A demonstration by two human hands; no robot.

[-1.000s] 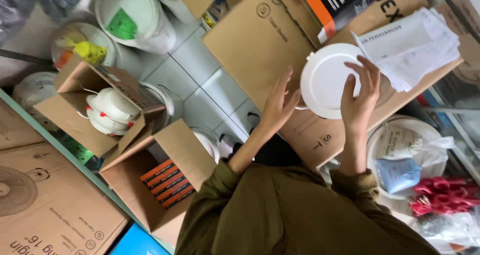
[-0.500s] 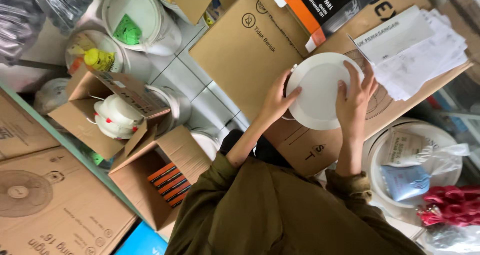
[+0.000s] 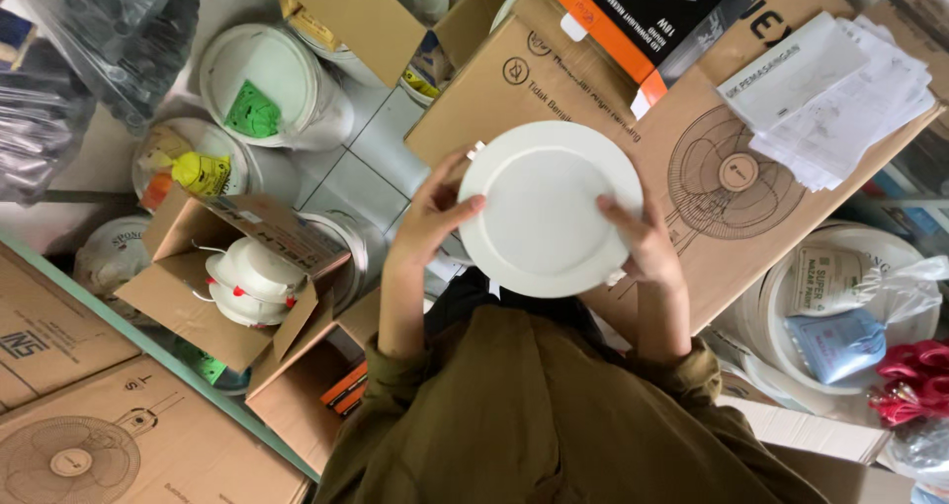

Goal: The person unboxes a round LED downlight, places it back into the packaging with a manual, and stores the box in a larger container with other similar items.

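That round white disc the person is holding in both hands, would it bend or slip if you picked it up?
The round white disc looks stiff: it keeps a flat, even circle with only fingertips at its rim. It seems fairly light, since the left hand and right hand pinch just the edges. Its smooth, glossy-looking face could be slippery.

Both olive-sleeved forearms reach forward, raised side by side. The left hand (image 3: 427, 217) and right hand (image 3: 647, 242) face each other, fingers curled in a grip.

Olive-green long-sleeved top, cuffs pushed up forearms; 2 bare hands.
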